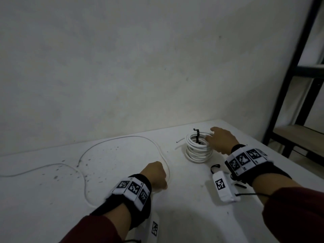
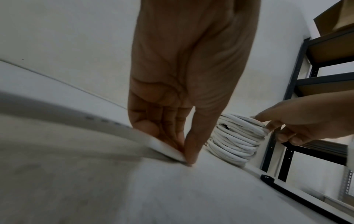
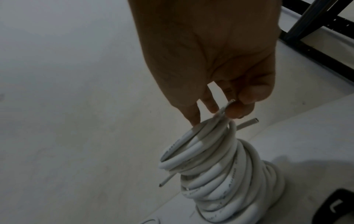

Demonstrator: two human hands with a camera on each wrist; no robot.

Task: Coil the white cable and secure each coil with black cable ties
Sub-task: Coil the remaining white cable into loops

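Observation:
A stack of coiled white cable [image 1: 198, 149] stands on the white table [image 1: 184, 216], with a black cable tie [image 1: 197, 135] sticking up from its far side. My right hand [image 1: 211, 136] reaches over the stack; in the right wrist view its fingertips [image 3: 234, 112] pinch the top loops of the coil [image 3: 220, 166] near a cut cable end [image 3: 247, 122]. A loose white cable [image 1: 122, 138] winds across the table to the left. My left hand [image 1: 162, 183] is curled in a fist, and its fingers [image 2: 189, 156] pinch this loose cable [image 2: 164, 147] against the table.
Another black cable tie [image 1: 215, 167] lies on the table in front of the coil, and more black ties [image 1: 240, 185] lie under my right wrist. A black metal shelf [image 1: 298, 76] stands off the table's right edge. A grey wall runs behind. Dark specks dot the table's left part.

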